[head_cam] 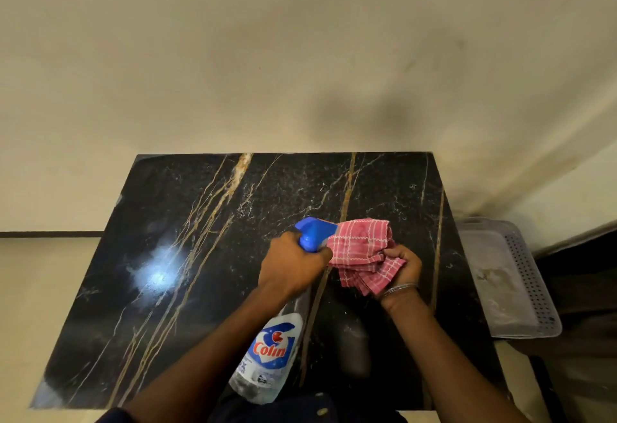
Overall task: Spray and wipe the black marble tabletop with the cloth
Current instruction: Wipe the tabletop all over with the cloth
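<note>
The bunched red-and-white checked cloth [359,245] is hanging over the black, gold-veined marble table [187,255], its lower folds being pinched in the curled fingers of the right hand [399,270]. Just to its left, the left hand [293,265] is gripping the neck of the clear plastic spray bottle [272,352], whose blue head is meeting the cloth. A grey perforated plastic basket [531,275] is sitting beside the table's right edge.
</note>
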The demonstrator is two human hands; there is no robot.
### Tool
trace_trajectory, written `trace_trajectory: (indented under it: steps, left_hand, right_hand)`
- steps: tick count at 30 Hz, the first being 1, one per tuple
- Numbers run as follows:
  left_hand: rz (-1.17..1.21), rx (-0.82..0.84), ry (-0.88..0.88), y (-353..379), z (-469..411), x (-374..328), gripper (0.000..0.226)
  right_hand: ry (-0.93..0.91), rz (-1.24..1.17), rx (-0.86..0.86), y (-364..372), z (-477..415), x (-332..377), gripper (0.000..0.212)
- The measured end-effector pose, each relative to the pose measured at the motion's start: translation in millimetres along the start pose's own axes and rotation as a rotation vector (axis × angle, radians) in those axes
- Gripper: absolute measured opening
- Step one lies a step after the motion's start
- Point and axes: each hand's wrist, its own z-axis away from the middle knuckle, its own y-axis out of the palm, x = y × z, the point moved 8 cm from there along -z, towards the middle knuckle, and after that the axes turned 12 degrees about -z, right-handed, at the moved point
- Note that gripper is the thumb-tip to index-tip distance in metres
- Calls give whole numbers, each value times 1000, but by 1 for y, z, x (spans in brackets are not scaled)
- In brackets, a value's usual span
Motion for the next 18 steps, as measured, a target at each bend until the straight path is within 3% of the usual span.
trace_trajectory:
  steps: [9,12,14,15,16,18]
  left_hand:
    - [189,5,49,-57,-54,63,17]
    - [230,-37,55,-86,-81,83,17]
    - [245,-59,57,-105,-102,96,12]
    - [252,-66,58,-113,-113,102,11]
    - [261,-69,57,-119,-121,106,11]
    - [279,-75,29,-131,-142,120,13]
  right_hand:
    - [-151,-103,-115,40,-52,-36,33]
    - [-273,-23,-131,72,-91,-37,34]
    - [-306,234,-86,101,-119,-50,64]
    - [-292,487,-49,115,-136,-60,82]
    - [-297,832,16,132,-150,-71,90]
    - [-346,1652,226,166,-177,-111,82]
